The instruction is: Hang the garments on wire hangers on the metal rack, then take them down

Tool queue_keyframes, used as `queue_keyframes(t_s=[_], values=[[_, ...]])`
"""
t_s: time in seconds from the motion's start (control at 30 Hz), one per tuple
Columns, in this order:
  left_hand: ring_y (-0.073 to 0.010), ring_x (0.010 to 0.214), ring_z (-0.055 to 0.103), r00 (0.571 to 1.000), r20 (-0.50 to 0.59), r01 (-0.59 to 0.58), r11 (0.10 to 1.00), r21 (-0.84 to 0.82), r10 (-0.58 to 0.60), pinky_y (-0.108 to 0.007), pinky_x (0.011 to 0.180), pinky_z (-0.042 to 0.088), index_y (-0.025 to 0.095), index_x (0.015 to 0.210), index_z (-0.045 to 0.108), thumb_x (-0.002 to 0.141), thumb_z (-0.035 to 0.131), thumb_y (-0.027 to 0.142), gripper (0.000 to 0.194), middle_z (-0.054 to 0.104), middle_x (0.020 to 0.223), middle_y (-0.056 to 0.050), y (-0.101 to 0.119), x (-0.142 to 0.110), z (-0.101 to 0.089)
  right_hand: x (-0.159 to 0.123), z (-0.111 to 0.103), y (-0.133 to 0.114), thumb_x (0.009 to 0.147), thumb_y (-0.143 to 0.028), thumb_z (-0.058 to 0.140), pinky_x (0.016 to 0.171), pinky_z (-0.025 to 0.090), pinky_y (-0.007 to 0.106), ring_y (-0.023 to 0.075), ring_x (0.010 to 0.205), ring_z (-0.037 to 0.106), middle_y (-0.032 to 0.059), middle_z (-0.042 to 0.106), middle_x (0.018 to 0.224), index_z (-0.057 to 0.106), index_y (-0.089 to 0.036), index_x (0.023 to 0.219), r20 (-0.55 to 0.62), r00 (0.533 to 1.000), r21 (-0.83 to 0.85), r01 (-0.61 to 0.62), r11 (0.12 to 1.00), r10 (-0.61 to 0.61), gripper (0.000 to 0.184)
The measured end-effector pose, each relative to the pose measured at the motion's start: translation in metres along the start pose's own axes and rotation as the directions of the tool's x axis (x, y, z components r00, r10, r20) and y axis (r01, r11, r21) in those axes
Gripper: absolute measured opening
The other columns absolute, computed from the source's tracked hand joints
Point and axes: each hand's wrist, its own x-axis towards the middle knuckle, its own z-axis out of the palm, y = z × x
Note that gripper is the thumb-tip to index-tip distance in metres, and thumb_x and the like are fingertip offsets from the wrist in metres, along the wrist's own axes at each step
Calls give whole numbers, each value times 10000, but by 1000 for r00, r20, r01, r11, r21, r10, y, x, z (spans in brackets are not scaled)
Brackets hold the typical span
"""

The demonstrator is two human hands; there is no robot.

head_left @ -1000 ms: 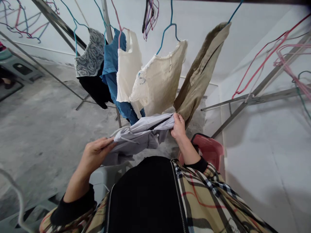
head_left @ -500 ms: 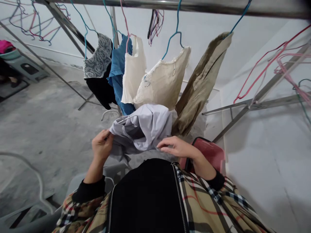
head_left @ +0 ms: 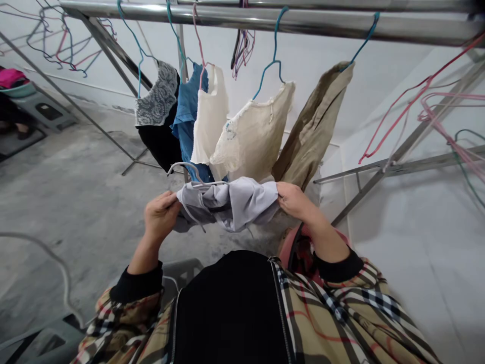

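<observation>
A light grey garment point(head_left: 248, 202) with dangling cords stretches between my hands at waist height; its exact kind is hard to make out. My left hand point(head_left: 162, 212) pinches its left end, fingers closed. At the opposite end, my right hand point(head_left: 293, 198) grips the cloth with its fingers wrapped round. A pale wire hanger point(head_left: 185, 166) sits in the garment's opening, its hook sticking up on the left, while the rest is mostly hidden by fabric. Just beyond hang a cream top point(head_left: 257, 136) and an olive-brown garment point(head_left: 314, 126).
A steel rail point(head_left: 326, 24) crosses overhead, carrying a blue garment point(head_left: 187, 111), a white top point(head_left: 210, 116) and a black-and-grey one point(head_left: 157, 101). Pink hangers point(head_left: 401, 108) hang at right. A red basket point(head_left: 290, 247) stands low by my right arm, a grey stool point(head_left: 185, 268) by my left.
My right hand has moved right and up and now grips the garment's right end, which is pulled wider. The hanger's hook stands higher. The view has tilted up slightly.
</observation>
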Motion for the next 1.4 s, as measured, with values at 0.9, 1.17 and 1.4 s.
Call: queue_keyframes(t_s=[0.9, 1.17, 1.4], values=[[-267, 1019, 658, 441, 868, 798, 542, -263, -229, -340, 887, 523, 217, 1183, 685, 768, 706, 477, 490, 719, 1083, -97, 45, 15, 55, -26, 0, -32, 963, -275, 435, 540, 334, 253, 127, 524, 472, 1, 523, 554, 596, -186, 727, -242, 917, -72, 310, 948, -318, 299], [-137, 901, 647, 880, 419, 466, 565, -680, -221, -209, 791, 519, 279, 1263, 592, 681, 812, 240, 624, 680, 1107, -29, 43, 21, 32, -43, 4, -27, 886, -206, 520, 591, 451, 234, 152, 651, 681, 58, 753, 787, 697, -161, 991, -182, 971, -104, 139, 985, -156, 210], [-243, 890, 678, 742, 666, 451, 791, -414, -74, -327, 762, 535, 167, 1354, 530, 767, 544, 714, 802, 708, 989, -140, 32, 4, 14, -51, 0, -30, 894, -246, 552, 634, 484, 245, 154, 699, 700, 51, 763, 838, 708, -174, 1031, -151, 967, -49, 202, 978, -208, 219]])
